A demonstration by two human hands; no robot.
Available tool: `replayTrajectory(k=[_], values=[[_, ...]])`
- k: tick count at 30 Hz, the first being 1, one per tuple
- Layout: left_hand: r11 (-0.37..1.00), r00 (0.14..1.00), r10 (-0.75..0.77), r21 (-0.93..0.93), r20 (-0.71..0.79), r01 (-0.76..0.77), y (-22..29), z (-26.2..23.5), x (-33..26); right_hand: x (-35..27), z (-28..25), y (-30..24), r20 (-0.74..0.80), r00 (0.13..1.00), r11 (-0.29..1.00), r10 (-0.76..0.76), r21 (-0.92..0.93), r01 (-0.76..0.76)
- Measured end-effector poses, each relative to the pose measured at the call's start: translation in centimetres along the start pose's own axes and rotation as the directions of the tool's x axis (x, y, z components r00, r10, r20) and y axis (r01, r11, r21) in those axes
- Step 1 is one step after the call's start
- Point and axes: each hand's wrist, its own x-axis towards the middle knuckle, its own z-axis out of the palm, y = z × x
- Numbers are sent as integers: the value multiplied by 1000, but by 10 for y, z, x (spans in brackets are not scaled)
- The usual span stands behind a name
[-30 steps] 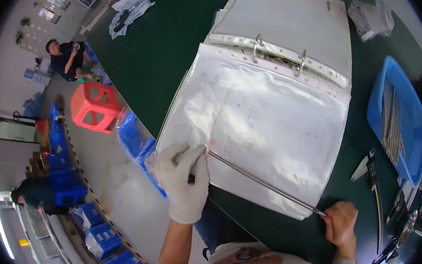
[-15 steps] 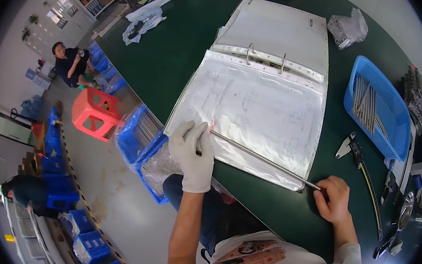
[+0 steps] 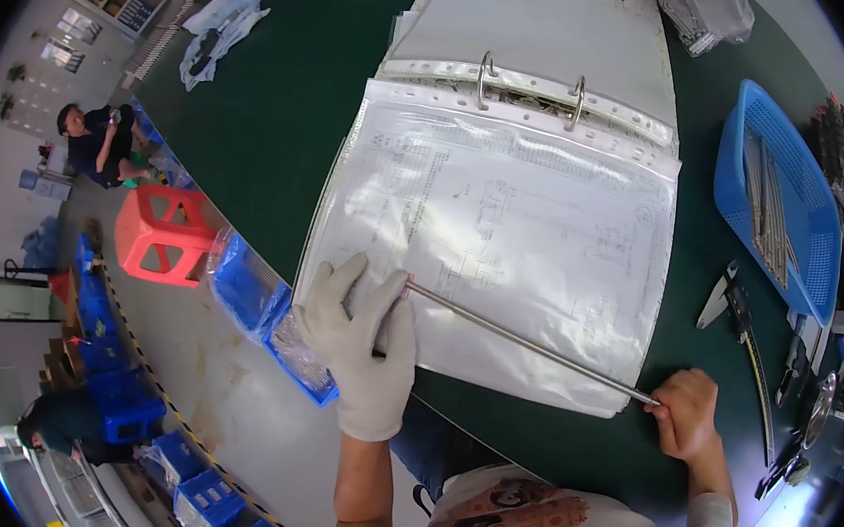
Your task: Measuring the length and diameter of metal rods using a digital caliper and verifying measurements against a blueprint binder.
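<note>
A thin metal rod [image 3: 535, 348] slants across the lower part of plastic-sleeved drawing sheets [image 3: 536, 223] in an open ring binder [image 3: 534, 17]. My left hand [image 3: 359, 348], in a white glove, pinches the rod's left end between thumb and index finger; its other fingers are spread over the page. A small reddish mark shows at that end. My bare right hand [image 3: 687, 412] closes round the rod's right end, just beyond the sheet's lower right corner and above the green table.
On the green table [image 3: 252, 138], a blue basket [image 3: 825, 249] of rods and a caliper [image 3: 730, 301] lie right. A clear bag [image 3: 704, 17] is at the back. A red stool [image 3: 158, 235] and blue crates [image 3: 249, 289] stand left. Two other people are farther off.
The view has shifted, so the binder looks larger and closer. Both hands keep hold of the rod's ends; my right fingers are curled more tightly around its end.
</note>
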Motion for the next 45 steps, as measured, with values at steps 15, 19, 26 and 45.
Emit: replayTrajectory(k=[15,19,26,45], values=[[958,978,-206,-197,30,207,-8,-15,-16,-5,-1,0,59,998,1000,15,-26,-13],[973,979,-198,-111,53,203,-7,-16,-13,-9,0,3,71,997,1000,19,-24,-18],[976,975,-205,-62,87,211,-4,-18,-9,-11,-3,1,125,992,1000,-20,-14,22],[967,982,-182,-175,41,186,-4,-9,-14,-22,-3,2,52,997,998,60,-35,-58]])
